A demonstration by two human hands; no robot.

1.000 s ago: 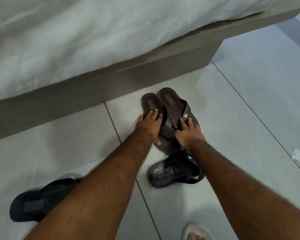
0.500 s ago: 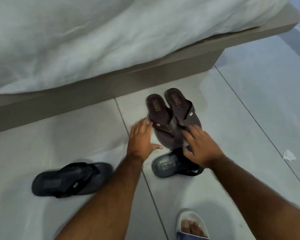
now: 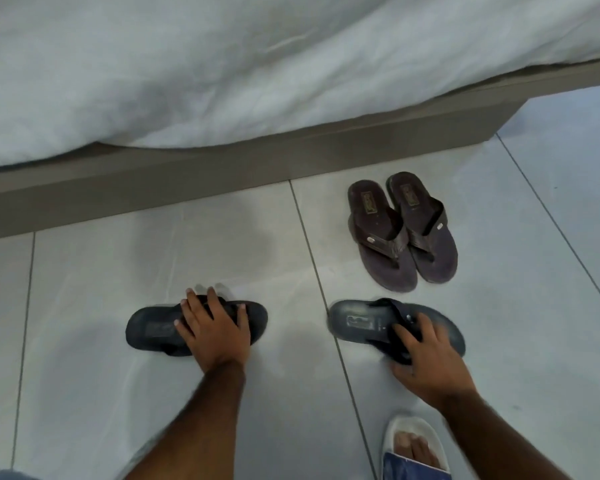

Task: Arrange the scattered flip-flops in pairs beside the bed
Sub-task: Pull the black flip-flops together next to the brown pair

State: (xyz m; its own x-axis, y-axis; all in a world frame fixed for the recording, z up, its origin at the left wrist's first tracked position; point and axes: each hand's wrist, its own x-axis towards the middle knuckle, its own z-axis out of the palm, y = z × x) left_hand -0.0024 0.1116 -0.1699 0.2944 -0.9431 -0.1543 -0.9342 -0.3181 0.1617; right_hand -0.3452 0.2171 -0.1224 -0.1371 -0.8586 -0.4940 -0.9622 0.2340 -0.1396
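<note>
Hands have left the brown pair (image 3: pixel 402 233). Left hand (image 3: pixel 215 332) lies spread flat on the left black flip-flop (image 3: pixel 146 329); right hand (image 3: pixel 426 362) fingers grip the strap of the right black flip-flop (image 3: pixel 357 322). Both lie crosswise, parallel to the bed (image 3: pixel 222 174).

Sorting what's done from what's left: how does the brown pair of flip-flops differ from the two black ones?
The brown pair sits side by side, touching, near the bed frame, untouched; the black flip-flops lie apart, each under a hand. The left hand covers the left black flip-flop, the right hand the right black flip-flop. Brown heels point toward the bed; black ones lie sideways. All rest sole-down on the tiles.
</note>
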